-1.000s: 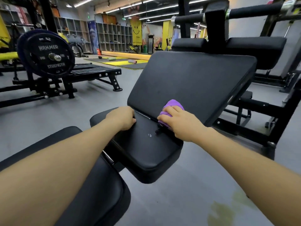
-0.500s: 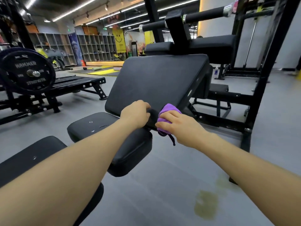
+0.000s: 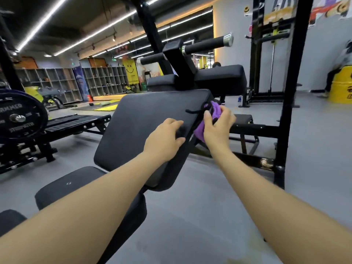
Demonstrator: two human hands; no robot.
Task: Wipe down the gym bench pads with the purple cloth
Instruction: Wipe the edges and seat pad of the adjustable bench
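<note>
The black inclined back pad (image 3: 144,122) of the gym bench fills the middle of the view, with the flat seat pad (image 3: 76,185) below it. My right hand (image 3: 217,128) grips the bunched purple cloth (image 3: 215,113) and holds it against the back pad's right side edge, near the top corner. My left hand (image 3: 165,140) rests on the pad's face close to that same edge, fingers spread and thumb along the side. A dark cord hangs from the cloth across the pad.
Black upper pads (image 3: 221,79) and a roller bar (image 3: 207,43) stand behind the bench. A black steel upright (image 3: 289,103) rises at right. A weight plate (image 3: 19,117) on a machine sits at left. A yellow barrel (image 3: 341,90) stands far right. Grey floor surrounds the bench.
My right hand has carried the cloth from the seat-and-back joint up the back pad's right edge toward its top corner. My left hand moved up the pad too, and my view swung left and rose.
</note>
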